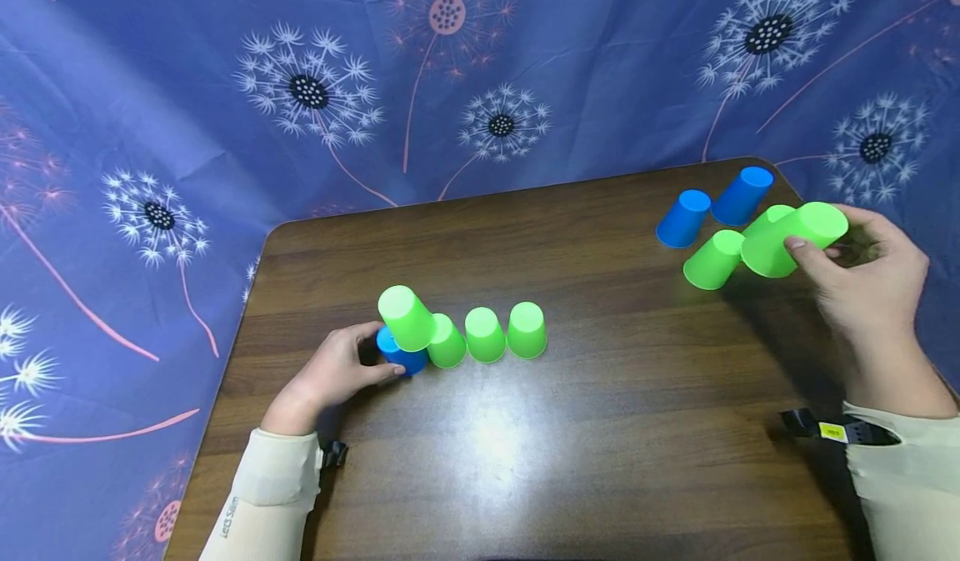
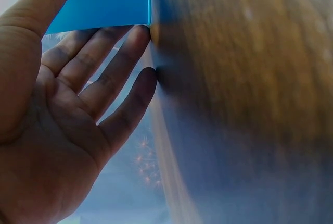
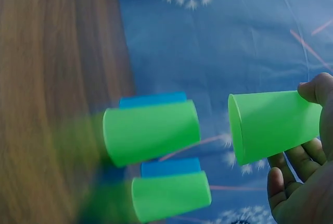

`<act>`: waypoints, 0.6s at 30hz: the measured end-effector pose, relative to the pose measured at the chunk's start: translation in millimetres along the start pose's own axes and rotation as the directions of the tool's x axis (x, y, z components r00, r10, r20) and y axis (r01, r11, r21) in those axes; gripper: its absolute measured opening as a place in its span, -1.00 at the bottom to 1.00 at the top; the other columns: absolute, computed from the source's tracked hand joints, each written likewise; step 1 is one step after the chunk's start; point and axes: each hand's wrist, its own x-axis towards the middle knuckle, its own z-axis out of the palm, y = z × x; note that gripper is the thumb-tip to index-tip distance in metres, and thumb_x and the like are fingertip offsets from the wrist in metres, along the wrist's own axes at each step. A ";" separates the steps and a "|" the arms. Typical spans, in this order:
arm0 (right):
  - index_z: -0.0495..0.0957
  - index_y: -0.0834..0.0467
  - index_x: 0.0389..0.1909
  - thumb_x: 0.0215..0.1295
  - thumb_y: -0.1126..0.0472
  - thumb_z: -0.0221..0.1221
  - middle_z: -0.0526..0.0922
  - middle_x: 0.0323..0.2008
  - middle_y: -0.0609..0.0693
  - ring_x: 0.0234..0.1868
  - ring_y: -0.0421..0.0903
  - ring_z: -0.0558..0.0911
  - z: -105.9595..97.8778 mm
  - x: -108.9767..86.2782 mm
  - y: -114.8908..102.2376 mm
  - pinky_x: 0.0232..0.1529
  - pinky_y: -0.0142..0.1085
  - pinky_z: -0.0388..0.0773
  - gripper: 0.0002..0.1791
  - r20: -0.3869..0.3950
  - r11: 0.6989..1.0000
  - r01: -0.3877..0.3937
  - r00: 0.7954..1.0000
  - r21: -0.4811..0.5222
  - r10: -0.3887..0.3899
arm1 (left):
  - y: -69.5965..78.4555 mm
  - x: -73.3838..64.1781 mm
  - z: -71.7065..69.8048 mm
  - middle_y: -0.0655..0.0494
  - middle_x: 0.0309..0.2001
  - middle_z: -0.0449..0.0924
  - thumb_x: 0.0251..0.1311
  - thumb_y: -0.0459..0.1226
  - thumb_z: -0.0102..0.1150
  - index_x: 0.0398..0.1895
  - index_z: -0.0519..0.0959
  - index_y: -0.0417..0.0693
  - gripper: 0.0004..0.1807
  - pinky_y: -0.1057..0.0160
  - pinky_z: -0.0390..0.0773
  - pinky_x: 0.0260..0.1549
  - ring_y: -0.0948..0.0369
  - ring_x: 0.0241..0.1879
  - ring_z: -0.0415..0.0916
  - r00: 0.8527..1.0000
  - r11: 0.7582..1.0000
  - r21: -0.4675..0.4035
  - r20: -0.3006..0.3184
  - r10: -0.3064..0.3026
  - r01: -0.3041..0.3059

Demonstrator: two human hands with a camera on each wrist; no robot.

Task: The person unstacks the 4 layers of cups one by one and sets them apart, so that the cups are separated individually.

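At the left of the table, my left hand (image 1: 330, 373) grips an upside-down blue cup (image 1: 402, 363) between thumb and fingers. An upside-down green cup (image 1: 406, 318) stands on top, over the blue cup and the neighbouring green cup (image 1: 447, 343). In the left wrist view, thumb and fingertips lie on either side of the blue cup (image 2: 109, 5). My right hand (image 1: 873, 277) holds a green cup (image 1: 795, 240) upside down by its narrow end. The right wrist view shows this held green cup (image 3: 276, 122) raised above the table, apart from two other green cups.
Two more green cups (image 1: 485, 336) (image 1: 527, 330) continue the left row. At the back right stand two green cups (image 1: 712, 261) (image 1: 767, 221) and two blue cups (image 1: 683, 219) (image 1: 742, 197), all upside down. A patterned blue cloth (image 1: 585, 69) hangs behind the wooden table (image 1: 600, 461).
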 end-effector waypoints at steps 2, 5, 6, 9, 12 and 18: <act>0.56 0.07 0.14 0.12 0.33 0.36 0.57 -0.08 -0.24 -0.17 -0.34 0.47 -3.2 1.1 5.3 -0.18 -0.47 0.27 -0.49 -0.029 0.999 -0.034 0.999 0.011 0.034 | 0.4 0.3 0.2 0.32 -0.07 0.59 -0.09 0.08 0.47 0.05 0.55 0.13 -0.40 0.10 0.53 0.00 0.29 -0.06 0.52 1.000 1.000 -0.002 0.002 -0.002 0.002; 0.60 0.10 0.10 0.06 0.35 0.38 0.60 -0.12 -0.21 -0.24 -0.32 0.47 -6.4 3.5 12.1 -0.22 -0.50 0.30 -0.49 -0.064 0.997 -0.066 0.996 0.034 0.068 | 0.9 0.5 0.3 0.32 -0.08 0.60 -0.10 0.07 0.48 0.03 0.56 0.13 -0.41 0.09 0.53 -0.01 0.29 -0.07 0.52 1.000 1.000 -0.002 -0.001 -0.005 0.005; 0.60 0.11 0.08 0.05 0.36 0.39 0.60 -0.13 -0.20 -0.26 -0.32 0.47 -7.3 4.3 14.3 -0.23 -0.51 0.31 -0.49 -0.072 0.996 -0.078 0.994 0.042 0.081 | 1.0 0.4 0.3 0.32 -0.08 0.60 -0.10 0.07 0.48 0.03 0.56 0.13 -0.41 0.09 0.53 -0.01 0.29 -0.07 0.52 1.000 1.000 -0.003 -0.002 -0.005 0.005; 0.60 0.04 0.10 0.06 0.29 0.40 0.58 -0.14 -0.25 -0.27 -0.35 0.45 -8.6 5.3 20.8 -0.24 -0.51 0.30 -0.49 -0.085 0.992 -0.126 0.989 -0.016 0.124 | 1.1 -0.1 0.1 0.31 -0.09 0.60 -0.11 0.05 0.50 0.02 0.56 0.12 -0.42 0.10 0.53 -0.02 0.28 -0.08 0.52 1.000 1.000 -0.002 -0.008 -0.004 0.004; 0.56 -0.05 0.14 0.10 0.18 0.38 0.50 -0.17 -0.36 -0.25 -0.41 0.41 -9.4 5.1 29.1 -0.23 -0.49 0.27 -0.48 -0.089 0.975 -0.193 0.979 -0.110 0.183 | 1.2 -0.4 0.2 0.31 -0.09 0.60 -0.11 0.04 0.50 0.02 0.57 0.11 -0.42 0.11 0.53 -0.02 0.29 -0.08 0.53 1.000 1.000 -0.001 -0.008 -0.001 0.001; 0.54 -0.06 0.18 0.10 0.10 0.38 0.45 -0.25 -0.41 -0.34 -0.42 0.40 -13.5 7.1 46.7 -0.33 -0.55 0.31 -0.44 -0.061 0.944 -0.275 0.961 -0.182 0.268 | 2.8 -0.4 0.2 0.30 -0.07 0.60 -0.10 0.04 0.50 0.04 0.56 0.10 -0.40 0.10 0.51 0.01 0.28 -0.06 0.52 1.000 1.000 0.005 -0.004 -0.008 0.008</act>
